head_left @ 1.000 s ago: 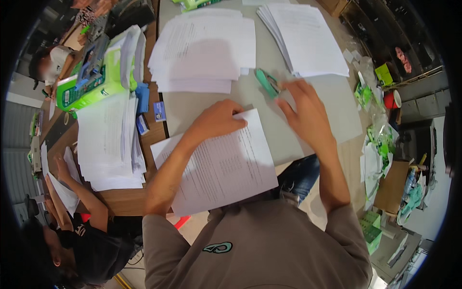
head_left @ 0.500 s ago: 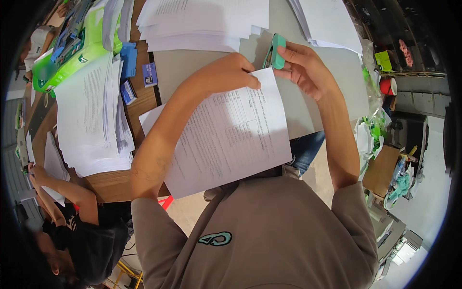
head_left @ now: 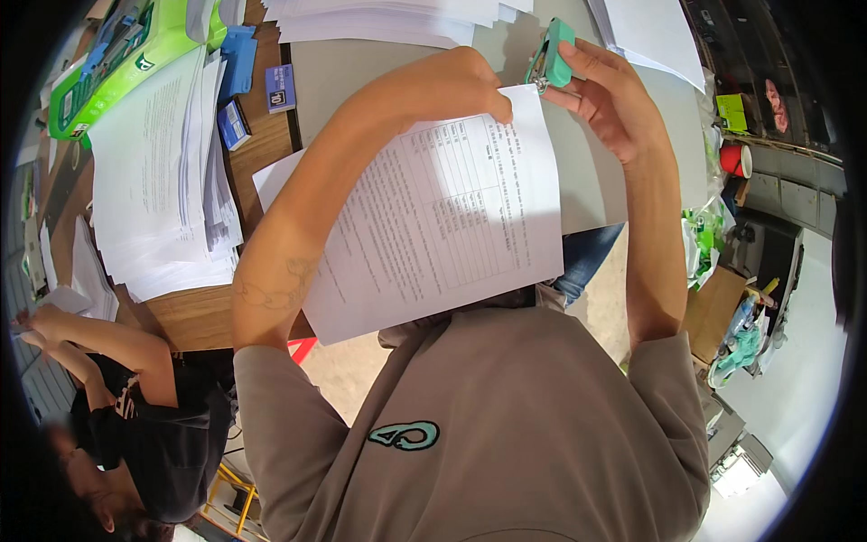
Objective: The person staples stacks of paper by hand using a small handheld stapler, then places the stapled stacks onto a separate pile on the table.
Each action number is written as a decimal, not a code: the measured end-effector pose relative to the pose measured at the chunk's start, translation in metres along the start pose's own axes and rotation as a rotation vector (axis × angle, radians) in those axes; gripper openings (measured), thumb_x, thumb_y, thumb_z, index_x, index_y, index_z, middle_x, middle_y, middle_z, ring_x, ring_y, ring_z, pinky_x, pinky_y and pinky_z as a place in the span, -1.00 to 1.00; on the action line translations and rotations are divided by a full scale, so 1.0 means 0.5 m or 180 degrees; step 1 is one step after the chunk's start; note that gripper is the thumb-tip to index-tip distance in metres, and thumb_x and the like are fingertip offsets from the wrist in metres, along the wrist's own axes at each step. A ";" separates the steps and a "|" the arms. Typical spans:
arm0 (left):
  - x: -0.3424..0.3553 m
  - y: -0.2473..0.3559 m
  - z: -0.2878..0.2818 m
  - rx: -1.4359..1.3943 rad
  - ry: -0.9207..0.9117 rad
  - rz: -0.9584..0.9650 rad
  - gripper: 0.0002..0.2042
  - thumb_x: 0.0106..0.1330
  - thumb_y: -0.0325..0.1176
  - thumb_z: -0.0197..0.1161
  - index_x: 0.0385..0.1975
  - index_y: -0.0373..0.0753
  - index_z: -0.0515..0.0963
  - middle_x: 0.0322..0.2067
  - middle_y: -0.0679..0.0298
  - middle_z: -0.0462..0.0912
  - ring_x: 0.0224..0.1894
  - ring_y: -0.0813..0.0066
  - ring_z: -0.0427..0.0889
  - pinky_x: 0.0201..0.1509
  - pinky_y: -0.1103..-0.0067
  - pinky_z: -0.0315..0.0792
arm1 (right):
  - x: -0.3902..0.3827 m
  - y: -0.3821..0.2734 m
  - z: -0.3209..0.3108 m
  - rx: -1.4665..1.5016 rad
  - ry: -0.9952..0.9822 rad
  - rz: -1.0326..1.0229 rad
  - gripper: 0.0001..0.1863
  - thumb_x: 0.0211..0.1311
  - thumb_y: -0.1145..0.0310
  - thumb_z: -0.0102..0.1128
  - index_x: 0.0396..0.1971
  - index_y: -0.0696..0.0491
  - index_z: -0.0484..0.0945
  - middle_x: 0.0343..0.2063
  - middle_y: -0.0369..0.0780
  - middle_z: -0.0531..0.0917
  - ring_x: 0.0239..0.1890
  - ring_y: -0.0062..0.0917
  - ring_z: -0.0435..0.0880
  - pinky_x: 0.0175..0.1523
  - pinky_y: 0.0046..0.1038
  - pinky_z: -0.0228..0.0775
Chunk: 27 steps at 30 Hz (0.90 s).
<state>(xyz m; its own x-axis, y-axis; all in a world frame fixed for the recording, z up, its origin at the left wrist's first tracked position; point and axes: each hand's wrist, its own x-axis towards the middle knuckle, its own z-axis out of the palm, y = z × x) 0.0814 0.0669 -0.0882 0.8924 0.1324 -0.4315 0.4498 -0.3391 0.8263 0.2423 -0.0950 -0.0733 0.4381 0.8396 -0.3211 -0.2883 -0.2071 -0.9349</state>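
Note:
My left hand [head_left: 461, 86] grips printed sheets [head_left: 433, 208] near their top edge, thumb on the front, with the forearm lying across their left part. In my right hand [head_left: 605, 104] is a mint-green stapler [head_left: 555, 52], held upright between thumb and fingers, its lower end right by the top right corner of the sheets. Whether the paper is between its jaws I cannot tell. The sheets overhang the near edge of the grey tabletop [head_left: 650, 163] above my lap.
Paper piles [head_left: 144, 181] [head_left: 388, 20] [head_left: 641, 41] lie left and beyond, with a green paper package [head_left: 135, 63], a blue object [head_left: 237, 59] and small blue boxes [head_left: 278, 86]. A co-worker [head_left: 135, 415] works at lower left. Clutter and a cardboard box [head_left: 713, 307] are at right.
My right hand has taken hold of the stapler and brought it to the sheets' corner. My left hand and the sheets have moved up and rightward in the picture.

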 end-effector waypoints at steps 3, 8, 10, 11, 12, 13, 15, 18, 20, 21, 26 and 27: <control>-0.007 0.007 -0.001 0.0001 0.0043 -0.0040 -0.57 -0.01 -0.18 0.33 -0.23 -0.41 0.71 -0.40 0.09 0.69 -0.33 0.37 0.62 -0.22 0.52 0.37 | -0.003 0.003 0.006 -0.0112 -0.0059 0.0026 -0.52 0.29 0.23 0.30 0.05 0.29 0.51 -0.16 -0.20 0.66 -0.15 -0.57 0.69 -0.04 -0.55 0.63; -0.003 -0.004 0.000 -0.0019 0.0058 -0.0082 -0.54 -0.03 -0.16 0.34 -0.20 -0.40 0.71 -0.37 0.07 0.70 -0.28 0.35 0.64 -0.18 0.53 0.38 | -0.001 0.008 0.016 -0.0184 -0.0140 0.0057 -0.50 0.29 0.22 0.30 0.07 0.27 0.50 -0.16 -0.21 0.67 -0.14 -0.59 0.69 -0.06 -0.58 0.61; 0.000 -0.005 0.001 -0.0068 0.0036 0.0012 -0.54 -0.03 -0.16 0.34 -0.20 -0.39 0.71 -0.37 0.07 0.70 -0.27 0.34 0.64 -0.17 0.52 0.38 | -0.002 0.009 0.017 -0.0183 -0.0135 0.0030 -0.49 0.30 0.21 0.30 0.08 0.28 0.49 -0.16 -0.20 0.67 -0.12 -0.58 0.69 -0.03 -0.58 0.60; 0.002 -0.006 0.002 -0.0073 0.0030 0.0013 -0.54 -0.03 -0.16 0.34 -0.20 -0.39 0.71 -0.37 0.07 0.70 -0.27 0.34 0.64 -0.17 0.52 0.38 | -0.002 0.011 0.015 -0.0185 -0.0130 0.0036 -0.49 0.30 0.21 0.30 0.08 0.28 0.49 -0.16 -0.20 0.67 -0.12 -0.58 0.69 -0.03 -0.58 0.60; 0.001 -0.007 0.001 -0.0058 0.0044 0.0024 -0.54 -0.03 -0.16 0.33 -0.19 -0.39 0.71 -0.37 0.07 0.70 -0.28 0.35 0.64 -0.16 0.52 0.37 | 0.000 0.014 0.012 -0.0208 -0.0129 0.0047 -0.49 0.30 0.21 0.29 0.08 0.29 0.49 -0.16 -0.19 0.67 -0.11 -0.56 0.69 -0.02 -0.58 0.59; 0.001 -0.007 0.001 -0.0042 0.0058 0.0035 -0.55 -0.02 -0.16 0.33 -0.19 -0.39 0.71 -0.37 0.08 0.70 -0.28 0.35 0.63 -0.15 0.52 0.37 | 0.000 0.017 0.010 -0.0231 -0.0128 0.0057 -0.49 0.30 0.21 0.29 0.08 0.29 0.49 -0.15 -0.18 0.67 -0.11 -0.55 0.70 0.00 -0.58 0.59; -0.001 -0.004 0.002 -0.0017 0.0062 0.0028 -0.55 -0.02 -0.17 0.33 -0.19 -0.39 0.71 -0.37 0.09 0.70 -0.28 0.36 0.63 -0.15 0.52 0.37 | 0.001 0.020 0.011 -0.0207 -0.0128 0.0045 -0.50 0.30 0.21 0.29 0.07 0.29 0.49 -0.16 -0.18 0.67 -0.11 -0.54 0.70 0.01 -0.57 0.58; -0.001 -0.003 0.001 0.0026 0.0073 0.0005 -0.55 -0.02 -0.17 0.33 -0.19 -0.38 0.71 -0.37 0.10 0.70 -0.28 0.37 0.63 -0.14 0.52 0.37 | 0.002 0.020 0.013 -0.0163 -0.0160 0.0039 -0.53 0.31 0.22 0.28 0.04 0.28 0.50 -0.17 -0.17 0.67 -0.11 -0.53 0.70 0.02 -0.56 0.58; -0.002 -0.003 0.002 0.0045 0.0079 -0.0016 -0.55 -0.01 -0.17 0.33 -0.19 -0.38 0.71 -0.37 0.10 0.70 -0.29 0.37 0.63 -0.14 0.52 0.37 | 0.004 0.019 0.014 -0.0140 -0.0195 0.0048 -0.55 0.31 0.23 0.28 0.02 0.28 0.51 -0.17 -0.16 0.67 -0.11 -0.52 0.70 0.02 -0.56 0.58; -0.001 -0.004 0.002 0.0043 0.0092 -0.0002 -0.55 -0.02 -0.17 0.33 -0.19 -0.38 0.71 -0.37 0.10 0.70 -0.28 0.37 0.63 -0.15 0.53 0.37 | 0.005 0.021 0.014 -0.0122 -0.0184 0.0054 -0.57 0.31 0.24 0.27 0.00 0.27 0.52 -0.18 -0.17 0.67 -0.11 -0.52 0.70 0.02 -0.56 0.59; 0.000 -0.005 0.003 -0.0025 0.0048 -0.0019 -0.55 -0.03 -0.15 0.34 -0.20 -0.37 0.71 -0.36 0.10 0.70 -0.28 0.37 0.63 -0.15 0.53 0.37 | 0.008 0.024 0.007 -0.0090 -0.0121 0.0055 -0.61 0.31 0.24 0.27 -0.05 0.26 0.55 -0.20 -0.18 0.67 -0.14 -0.54 0.70 0.00 -0.56 0.59; -0.004 0.000 0.002 0.0025 0.0070 -0.0017 -0.54 -0.03 -0.15 0.34 -0.20 -0.38 0.71 -0.36 0.10 0.70 -0.28 0.36 0.64 -0.16 0.54 0.37 | 0.011 0.027 0.002 -0.0080 -0.0111 0.0063 -0.61 0.31 0.24 0.27 -0.05 0.26 0.55 -0.21 -0.19 0.67 -0.15 -0.55 0.69 -0.01 -0.57 0.59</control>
<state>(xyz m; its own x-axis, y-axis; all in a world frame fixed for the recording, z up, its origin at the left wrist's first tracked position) 0.0794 0.0658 -0.0874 0.8906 0.1548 -0.4277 0.4544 -0.3457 0.8210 0.2398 -0.0924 -0.0876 0.4026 0.8521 -0.3346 -0.2750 -0.2361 -0.9320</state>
